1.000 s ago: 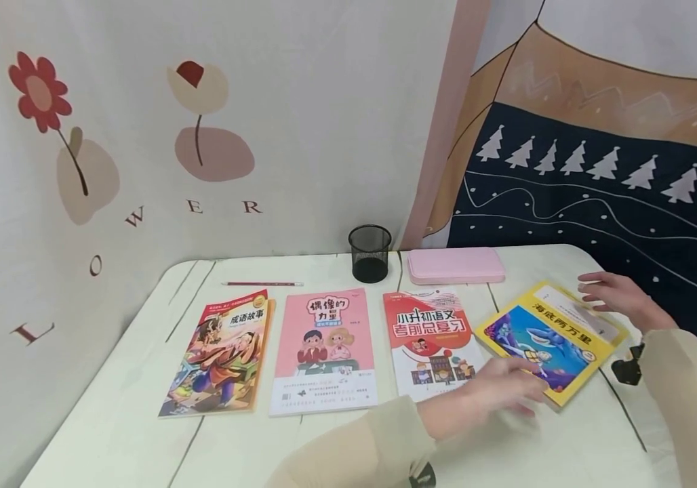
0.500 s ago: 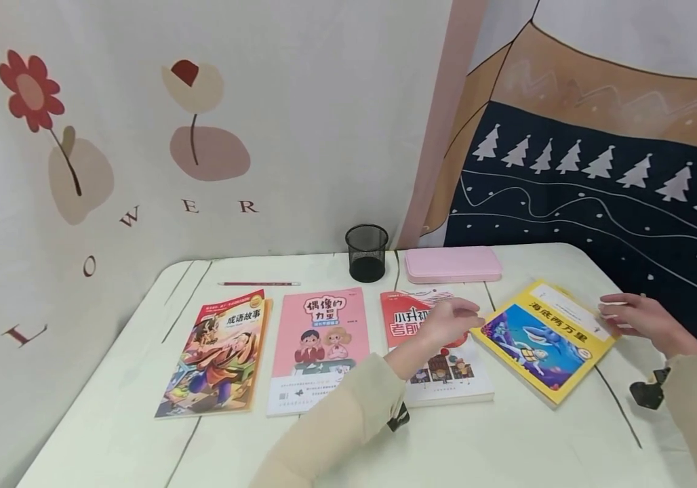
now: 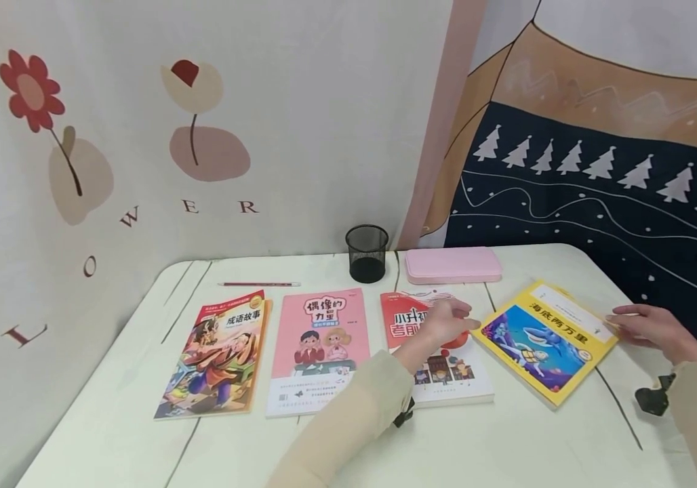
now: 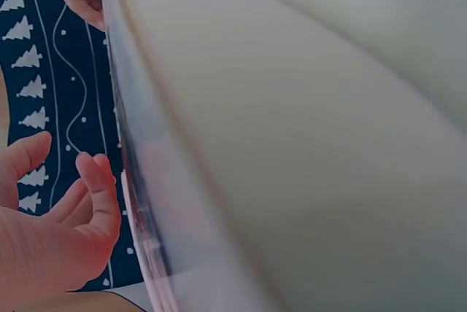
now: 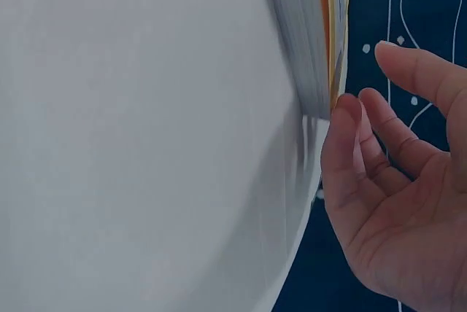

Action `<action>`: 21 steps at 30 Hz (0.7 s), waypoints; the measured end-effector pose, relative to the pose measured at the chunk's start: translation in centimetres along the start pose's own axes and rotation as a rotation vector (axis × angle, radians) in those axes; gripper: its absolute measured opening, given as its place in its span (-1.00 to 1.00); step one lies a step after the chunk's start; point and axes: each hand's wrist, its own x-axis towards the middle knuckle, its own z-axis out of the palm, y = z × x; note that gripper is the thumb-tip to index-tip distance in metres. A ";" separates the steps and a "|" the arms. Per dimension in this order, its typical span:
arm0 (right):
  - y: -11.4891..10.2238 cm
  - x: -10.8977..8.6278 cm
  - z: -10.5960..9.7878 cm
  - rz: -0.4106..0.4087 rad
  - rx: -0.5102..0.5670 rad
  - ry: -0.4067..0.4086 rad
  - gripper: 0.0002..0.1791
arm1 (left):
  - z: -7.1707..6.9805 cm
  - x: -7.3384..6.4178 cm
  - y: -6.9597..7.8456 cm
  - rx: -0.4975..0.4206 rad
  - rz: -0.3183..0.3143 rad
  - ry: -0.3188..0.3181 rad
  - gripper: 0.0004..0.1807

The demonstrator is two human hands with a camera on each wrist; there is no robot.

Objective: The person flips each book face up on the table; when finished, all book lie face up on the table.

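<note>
A yellow book [image 3: 559, 322] with a shark and diver on its cover lies turned at an angle on the right of the table. My left hand [image 3: 440, 325] is over the red-and-white book [image 3: 455, 390], hiding part of its cover, its fingertips right by the yellow book's left corner. Its fingers are loosely bent with the thumb apart in the left wrist view. At the right corner my right hand [image 3: 656, 331] has its fingertips against the book's edge. In the right wrist view the thumb [image 5: 416, 68] stands away from the book's pages [image 5: 299, 35].
Further left on the white table [image 3: 110, 413] lie a pink book [image 3: 321, 352] and a colourful storybook [image 3: 217, 359]. Behind them are a pencil [image 3: 259, 284], a black mesh pen holder [image 3: 367, 254] and a pink case [image 3: 453, 265]. Printed curtains [image 3: 324, 122] hang behind the table.
My left hand has moved from the yellow book's lower edge back and left to its left corner. My right hand has shifted right and slightly down along the book. The book stays about where it was.
</note>
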 end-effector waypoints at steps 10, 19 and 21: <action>1.0 -0.2 -0.9 0.110 0.026 -0.087 -0.11 | 0.7 -0.4 0.1 0.135 0.023 -0.135 -0.50; -0.2 -0.5 -0.4 0.076 0.007 -0.122 -0.06 | 1.4 -0.7 0.0 0.234 0.053 -0.197 -0.50; -0.3 -0.3 -0.1 0.051 0.004 -0.116 -0.08 | 1.4 -0.7 -0.1 0.234 0.055 -0.192 -0.52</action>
